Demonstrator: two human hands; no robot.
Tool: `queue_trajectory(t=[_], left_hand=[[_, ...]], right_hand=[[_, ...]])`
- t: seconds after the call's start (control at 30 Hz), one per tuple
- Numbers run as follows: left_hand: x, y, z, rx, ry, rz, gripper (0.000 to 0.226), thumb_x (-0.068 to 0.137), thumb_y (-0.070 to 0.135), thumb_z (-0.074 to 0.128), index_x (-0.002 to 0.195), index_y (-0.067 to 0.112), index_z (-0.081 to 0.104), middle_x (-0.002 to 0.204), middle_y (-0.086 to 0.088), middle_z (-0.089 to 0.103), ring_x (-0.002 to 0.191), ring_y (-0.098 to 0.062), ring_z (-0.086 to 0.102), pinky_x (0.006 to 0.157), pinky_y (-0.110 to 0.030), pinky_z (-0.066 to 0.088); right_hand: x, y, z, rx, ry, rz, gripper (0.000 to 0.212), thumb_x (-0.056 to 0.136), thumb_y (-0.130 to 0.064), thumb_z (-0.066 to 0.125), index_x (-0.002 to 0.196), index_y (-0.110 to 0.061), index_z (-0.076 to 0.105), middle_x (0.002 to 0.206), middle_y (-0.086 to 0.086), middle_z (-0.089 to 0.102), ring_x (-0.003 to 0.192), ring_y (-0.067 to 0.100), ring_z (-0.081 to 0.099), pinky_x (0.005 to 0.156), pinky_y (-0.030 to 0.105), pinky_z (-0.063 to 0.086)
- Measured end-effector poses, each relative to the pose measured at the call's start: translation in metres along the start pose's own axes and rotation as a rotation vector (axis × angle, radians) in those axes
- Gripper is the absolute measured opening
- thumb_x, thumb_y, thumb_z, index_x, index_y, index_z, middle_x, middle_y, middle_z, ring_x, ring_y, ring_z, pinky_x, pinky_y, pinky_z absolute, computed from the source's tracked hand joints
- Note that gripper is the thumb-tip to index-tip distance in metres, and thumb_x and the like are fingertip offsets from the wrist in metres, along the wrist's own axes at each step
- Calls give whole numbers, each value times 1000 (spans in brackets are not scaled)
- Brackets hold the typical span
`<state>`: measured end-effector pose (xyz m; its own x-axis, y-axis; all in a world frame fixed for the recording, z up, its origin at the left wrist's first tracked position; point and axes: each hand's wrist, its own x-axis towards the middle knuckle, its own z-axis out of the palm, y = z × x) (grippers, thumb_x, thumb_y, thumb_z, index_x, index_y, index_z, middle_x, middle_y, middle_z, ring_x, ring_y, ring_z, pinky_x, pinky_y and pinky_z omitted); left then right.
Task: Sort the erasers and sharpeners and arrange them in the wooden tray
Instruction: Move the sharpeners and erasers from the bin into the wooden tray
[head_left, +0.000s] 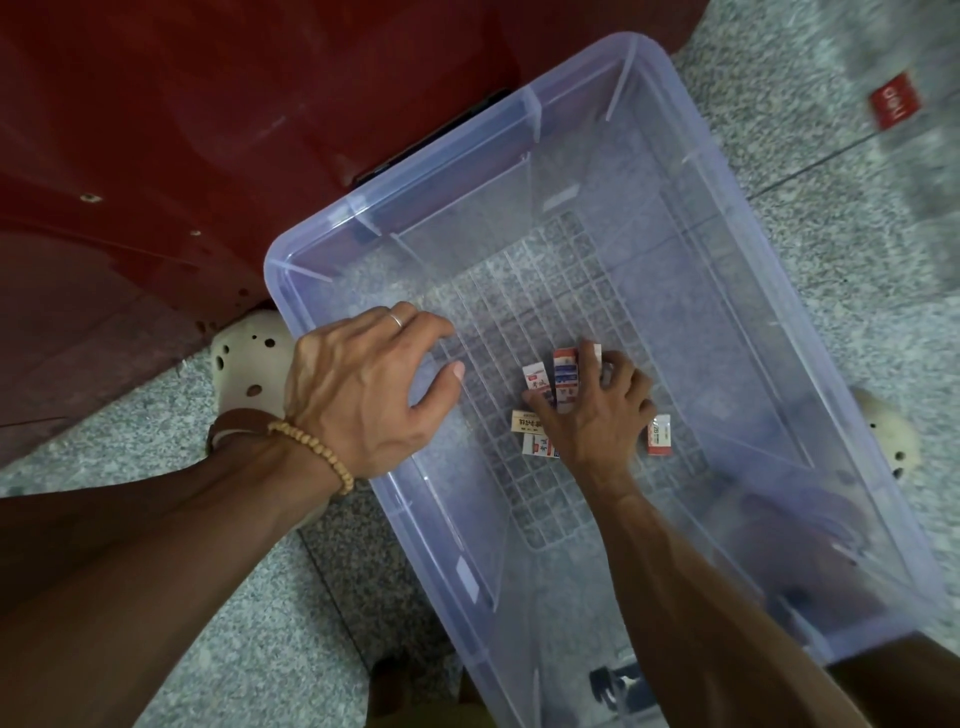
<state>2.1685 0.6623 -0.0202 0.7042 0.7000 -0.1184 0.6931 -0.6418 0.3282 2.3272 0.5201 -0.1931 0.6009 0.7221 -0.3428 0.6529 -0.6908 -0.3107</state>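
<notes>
One clear plastic bin (332, 234) is seen. Five wrapped erasers (565, 382) can be counted inside it, though more may be hidden under the hand. Two hands and two pale shoes (249, 358) are shown.

L hand (358, 395): thin ring (396, 319), wood bead bracelet (311, 452); arms bare.
</notes>
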Motion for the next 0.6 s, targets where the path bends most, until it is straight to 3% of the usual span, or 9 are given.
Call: queue_trajectory(t=[0.27, 0.43, 0.6], left_hand=[[0, 0, 0, 13, 18, 1, 31, 88, 41, 52, 104, 19, 68, 88, 6, 67, 79, -16, 65, 61, -32, 50], [0, 0, 0, 19, 26, 8, 31, 88, 41, 52, 103, 19, 68, 87, 6, 67, 79, -17, 66, 60, -32, 50], [0, 0, 0, 20, 26, -3, 31, 87, 41, 52, 103, 19, 68, 86, 6, 67, 77, -17, 65, 61, -32, 50]], right_hand=[[7, -17, 8, -32, -14, -201, 72, 73, -49, 74, 135, -22, 51, 109, 16, 56, 95, 38, 52, 74, 48, 48], [12, -16, 10, -88, -55, -290, 73, 78, -46, 79, 138, -15, 50, 109, 18, 59, 94, 39, 56, 73, 48, 49], [19, -18, 1, 77, -118, -245, 65, 84, -42, 73, 138, -14, 48, 116, 15, 55, 105, 35, 51, 77, 47, 51]])
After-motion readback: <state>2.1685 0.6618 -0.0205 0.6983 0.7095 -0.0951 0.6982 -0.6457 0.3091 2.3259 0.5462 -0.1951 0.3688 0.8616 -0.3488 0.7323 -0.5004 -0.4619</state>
